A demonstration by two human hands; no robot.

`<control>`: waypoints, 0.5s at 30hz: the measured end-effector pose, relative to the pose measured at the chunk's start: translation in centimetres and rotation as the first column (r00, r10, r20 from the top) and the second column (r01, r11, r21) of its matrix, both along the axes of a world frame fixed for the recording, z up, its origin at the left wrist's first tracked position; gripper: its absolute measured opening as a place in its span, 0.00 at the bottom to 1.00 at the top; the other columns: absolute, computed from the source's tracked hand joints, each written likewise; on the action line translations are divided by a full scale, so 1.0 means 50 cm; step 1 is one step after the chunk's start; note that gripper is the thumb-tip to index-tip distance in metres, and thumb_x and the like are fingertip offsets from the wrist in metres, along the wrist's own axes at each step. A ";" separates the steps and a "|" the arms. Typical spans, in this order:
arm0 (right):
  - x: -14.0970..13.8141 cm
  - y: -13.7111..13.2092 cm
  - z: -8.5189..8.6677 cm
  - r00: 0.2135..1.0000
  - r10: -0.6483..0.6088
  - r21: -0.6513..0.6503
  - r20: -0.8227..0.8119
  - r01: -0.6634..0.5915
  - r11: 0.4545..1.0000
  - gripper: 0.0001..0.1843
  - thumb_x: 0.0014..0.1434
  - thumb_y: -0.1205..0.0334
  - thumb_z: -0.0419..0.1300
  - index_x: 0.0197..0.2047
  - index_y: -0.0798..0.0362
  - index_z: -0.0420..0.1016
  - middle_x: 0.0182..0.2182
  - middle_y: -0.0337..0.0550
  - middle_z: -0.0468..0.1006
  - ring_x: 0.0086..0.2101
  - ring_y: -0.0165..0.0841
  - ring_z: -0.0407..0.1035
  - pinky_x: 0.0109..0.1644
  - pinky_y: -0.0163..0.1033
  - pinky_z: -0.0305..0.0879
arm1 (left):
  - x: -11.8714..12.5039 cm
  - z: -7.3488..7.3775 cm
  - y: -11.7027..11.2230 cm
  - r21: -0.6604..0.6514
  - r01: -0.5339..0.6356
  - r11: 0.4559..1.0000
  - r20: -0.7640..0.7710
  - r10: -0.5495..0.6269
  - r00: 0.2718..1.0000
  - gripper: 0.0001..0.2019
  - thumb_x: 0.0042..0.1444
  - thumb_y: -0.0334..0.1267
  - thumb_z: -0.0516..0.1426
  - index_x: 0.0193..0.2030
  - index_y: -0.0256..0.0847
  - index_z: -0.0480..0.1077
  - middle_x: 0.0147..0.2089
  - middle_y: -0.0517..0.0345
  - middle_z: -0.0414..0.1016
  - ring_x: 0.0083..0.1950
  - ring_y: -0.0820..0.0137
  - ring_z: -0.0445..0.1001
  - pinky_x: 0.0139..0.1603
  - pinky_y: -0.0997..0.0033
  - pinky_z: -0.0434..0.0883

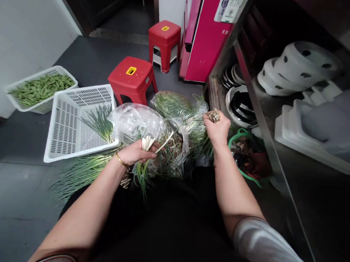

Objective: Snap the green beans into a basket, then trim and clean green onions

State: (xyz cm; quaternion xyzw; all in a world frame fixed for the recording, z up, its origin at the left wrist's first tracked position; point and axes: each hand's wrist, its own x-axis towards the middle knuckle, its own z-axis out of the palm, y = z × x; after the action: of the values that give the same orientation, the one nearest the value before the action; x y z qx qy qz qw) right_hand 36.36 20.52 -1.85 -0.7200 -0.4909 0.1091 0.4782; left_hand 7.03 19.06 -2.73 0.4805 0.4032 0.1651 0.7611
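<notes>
My left hand (136,152) is closed round a small bunch of green onions (145,165), white ends up and green leaves hanging down over my lap. My right hand (218,128) is raised and closed on a clump of cut root ends (213,116), above a green basket (237,137) of scraps. Between the hands lie clear plastic bags (139,122) full of green onions. A white slotted basket (69,139) to the left holds a few trimmed onions (101,122). More long green leaves (79,174) lie on the floor below it.
A second white basket (49,106) with green beans stands far left by the wall. Two red plastic stools (132,78) stand behind the bags, a pink cabinet (205,41) beyond. A steel shelf (271,125) on the right holds bowls, plates and white trays.
</notes>
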 end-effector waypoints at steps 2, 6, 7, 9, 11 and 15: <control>0.005 -0.001 -0.005 0.991 0.084 -0.061 -0.100 -0.090 0.994 0.13 0.47 0.56 0.61 0.33 0.57 0.76 0.25 0.43 0.75 0.27 0.33 0.67 0.35 0.40 0.65 | -0.004 0.001 0.001 0.028 -0.020 0.999 -0.017 0.020 1.000 0.19 0.38 0.33 0.66 0.40 0.35 0.75 0.23 0.64 0.65 0.14 0.84 0.54 0.12 0.82 0.48; -0.042 -0.014 -0.014 0.867 0.395 -0.194 -0.304 -0.463 0.865 0.17 0.41 0.59 0.66 0.37 0.56 0.77 0.27 0.40 0.76 0.26 0.31 0.67 0.32 0.37 0.64 | 0.001 -0.003 0.005 0.045 -0.103 0.994 -0.084 0.107 0.991 0.15 0.38 0.33 0.64 0.36 0.36 0.73 0.21 0.64 0.66 0.13 0.83 0.53 0.11 0.81 0.49; -0.062 -0.019 -0.013 0.837 0.417 -0.174 -0.353 -0.497 0.850 0.18 0.41 0.60 0.66 0.38 0.56 0.77 0.28 0.40 0.76 0.25 0.30 0.67 0.31 0.37 0.64 | 0.006 -0.005 0.006 0.063 -0.106 0.992 -0.117 0.112 0.987 0.13 0.38 0.33 0.64 0.35 0.35 0.73 0.20 0.64 0.66 0.13 0.83 0.53 0.11 0.81 0.49; -0.103 -0.027 -0.011 0.774 0.429 -0.115 -0.466 -0.534 0.838 0.19 0.42 0.59 0.65 0.40 0.55 0.76 0.28 0.39 0.76 0.23 0.28 0.65 0.28 0.35 0.63 | 0.017 -0.009 0.004 0.106 -0.062 0.992 -0.176 0.080 0.981 0.10 0.39 0.32 0.62 0.32 0.35 0.73 0.18 0.65 0.64 0.13 0.81 0.54 0.12 0.81 0.49; -0.142 -0.032 -0.008 0.699 0.456 -0.092 -0.551 -0.594 0.799 0.17 0.44 0.58 0.65 0.38 0.55 0.75 0.24 0.36 0.73 0.20 0.27 0.63 0.25 0.35 0.61 | 0.031 -0.012 0.000 0.137 0.000 0.991 -0.191 0.027 0.981 0.07 0.40 0.32 0.62 0.30 0.36 0.73 0.16 0.65 0.63 0.14 0.80 0.54 0.12 0.80 0.50; -0.198 -0.032 -0.011 0.661 0.540 -0.083 -0.521 -0.669 0.739 0.10 0.42 0.60 0.65 0.28 0.55 0.71 0.20 0.33 0.69 0.22 0.27 0.63 0.28 0.34 0.60 | 0.050 -0.004 -0.010 0.185 0.003 0.983 -0.159 0.027 0.987 0.09 0.41 0.39 0.65 0.25 0.37 0.73 0.16 0.61 0.66 0.14 0.78 0.56 0.13 0.78 0.51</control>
State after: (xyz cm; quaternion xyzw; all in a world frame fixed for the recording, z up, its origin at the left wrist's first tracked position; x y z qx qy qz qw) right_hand 26.47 18.95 -2.39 -0.5228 -0.5549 0.4968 0.4146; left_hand 9.50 18.54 -2.91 0.5585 0.4489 0.1672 0.6773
